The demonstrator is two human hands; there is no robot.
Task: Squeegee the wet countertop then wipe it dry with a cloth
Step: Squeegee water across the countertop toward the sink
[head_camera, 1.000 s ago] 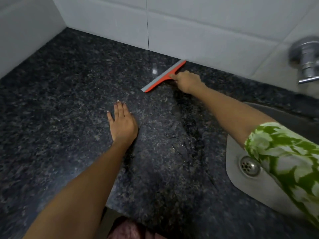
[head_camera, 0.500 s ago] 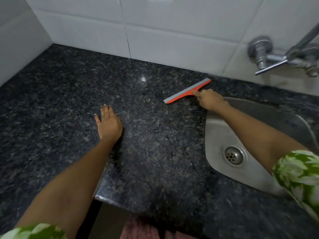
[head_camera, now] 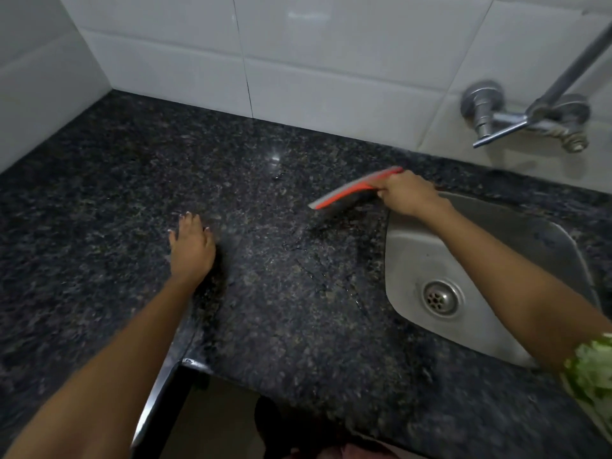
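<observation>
An orange squeegee (head_camera: pixel 347 188) with a grey blade is gripped in my right hand (head_camera: pixel 409 197), blade tilted, just left of the sink's rim. It looks slightly lifted off the dark speckled granite countertop (head_camera: pixel 116 200); contact is unclear. Thin streaks of water (head_camera: pixel 318 266) lie on the stone between the squeegee and the counter's front edge. My left hand (head_camera: pixel 191 248) rests flat on the counter, fingers spread, holding nothing. No cloth is in view.
A steel sink (head_camera: pixel 410 260) with a round drain (head_camera: pixel 442 298) is set into the counter on the right. A chrome wall tap (head_camera: pixel 516 122) juts out above it. White tiled walls (head_camera: pixel 331 61) bound the back and left. The counter's front edge (head_camera: pixel 195 362) is near my body.
My right hand has dragged the squeegee from the back wall to the right, up to the sink's rim, and tilted it. The view has shifted right; my left hand stays flat.
</observation>
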